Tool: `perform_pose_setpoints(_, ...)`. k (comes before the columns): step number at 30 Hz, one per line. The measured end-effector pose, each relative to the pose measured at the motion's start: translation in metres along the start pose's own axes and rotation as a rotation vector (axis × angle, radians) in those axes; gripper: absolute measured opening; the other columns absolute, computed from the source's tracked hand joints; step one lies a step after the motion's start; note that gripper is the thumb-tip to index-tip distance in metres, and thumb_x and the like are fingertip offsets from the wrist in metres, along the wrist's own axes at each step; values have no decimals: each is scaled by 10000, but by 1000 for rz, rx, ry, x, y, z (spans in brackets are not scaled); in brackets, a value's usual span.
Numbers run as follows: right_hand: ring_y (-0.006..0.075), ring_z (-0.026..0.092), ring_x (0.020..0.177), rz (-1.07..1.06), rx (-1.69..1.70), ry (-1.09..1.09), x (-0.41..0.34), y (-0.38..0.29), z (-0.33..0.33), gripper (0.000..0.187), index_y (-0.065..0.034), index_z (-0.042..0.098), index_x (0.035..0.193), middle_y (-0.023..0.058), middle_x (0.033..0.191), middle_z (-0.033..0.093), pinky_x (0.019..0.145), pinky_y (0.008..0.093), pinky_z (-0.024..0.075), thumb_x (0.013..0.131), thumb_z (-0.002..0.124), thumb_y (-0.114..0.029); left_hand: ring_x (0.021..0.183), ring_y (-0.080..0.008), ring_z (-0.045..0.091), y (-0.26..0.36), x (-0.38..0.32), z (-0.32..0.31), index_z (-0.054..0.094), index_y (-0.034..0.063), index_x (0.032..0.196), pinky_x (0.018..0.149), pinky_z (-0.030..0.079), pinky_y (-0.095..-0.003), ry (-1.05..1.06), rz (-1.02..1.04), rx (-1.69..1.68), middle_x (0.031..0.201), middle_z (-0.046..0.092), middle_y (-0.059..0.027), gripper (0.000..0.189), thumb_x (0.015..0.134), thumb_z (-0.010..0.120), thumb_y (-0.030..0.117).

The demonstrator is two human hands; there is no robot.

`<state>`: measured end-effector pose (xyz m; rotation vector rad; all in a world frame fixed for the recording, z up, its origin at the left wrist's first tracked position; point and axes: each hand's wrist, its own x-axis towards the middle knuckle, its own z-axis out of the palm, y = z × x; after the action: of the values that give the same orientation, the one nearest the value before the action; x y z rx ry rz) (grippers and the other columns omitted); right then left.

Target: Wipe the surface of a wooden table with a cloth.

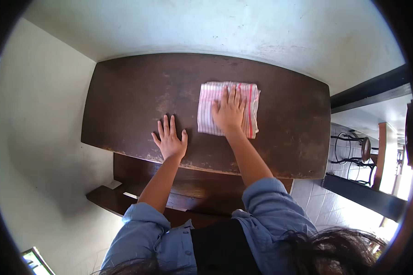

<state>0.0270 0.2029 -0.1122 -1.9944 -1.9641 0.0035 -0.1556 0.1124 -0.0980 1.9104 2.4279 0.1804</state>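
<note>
A folded striped cloth (206, 115), white with red, pink and dark lines, lies on the dark wooden tabletop (130, 99). My right hand (229, 111) rests flat on it, palm down with the fingers spread, not gripping it. To the left of the cloth, my left hand (170, 141) lies palm down on the bare wood near the table's front edge, fingers apart. The tabletop shows worn, scuffed patches, and its front edge is chipped.
Pale walls (206, 27) meet the table's far and left sides. A dark wooden bench (105, 197) stands below the near edge. At the right are a dark beam (364, 197), a round-seated stool with a metal frame (366, 149) and a tiled floor (308, 196).
</note>
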Motion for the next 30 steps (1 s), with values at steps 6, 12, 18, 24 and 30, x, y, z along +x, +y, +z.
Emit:
perform_pose_setpoints(6,238,312,1321,-148,95,56,103,15,25,570,-101,450,1310,122,1407,370,1092,442,183,837,458,-419,1376,-269,167,4,1,1,257,220,1419,1075,92,-569,-59,-1,21,1491,209,-32,646,836,462,406)
perform_pose_setpoints(12,235,579,1054,-393,399,61,132,131,5,268,-141,666,1036,78,1137,616,921,344,442,790,578,-202,1381,-261,156,0,4,2,239,235,1426,1082,83,-557,-74,-12,40,1494,205,-29,642,845,451,410)
perform_pose_setpoints(18,266,417,1227,512,-28,164,108,265,-40,505,-118,547,1216,116,1305,474,1022,406,311,845,449,-446,1380,-255,164,4,4,2,242,236,1425,1084,88,-553,-62,-3,35,1492,211,-27,643,844,454,411)
perform_pose_setpoints(24,385,106,1372,791,-196,64,128,204,-17,739,20,193,1409,226,1468,177,1107,489,40,883,289,-489,1379,-257,166,2,4,2,249,236,1423,1084,89,-553,-50,-2,32,1490,216,-28,638,843,453,408)
perform_pose_setpoints(30,364,321,1293,156,2,-252,134,44,51,525,62,311,1339,227,1389,340,1080,450,243,890,339,-209,1377,-263,170,16,4,6,249,234,1422,1082,94,-555,-48,34,19,1489,217,-29,644,838,458,408)
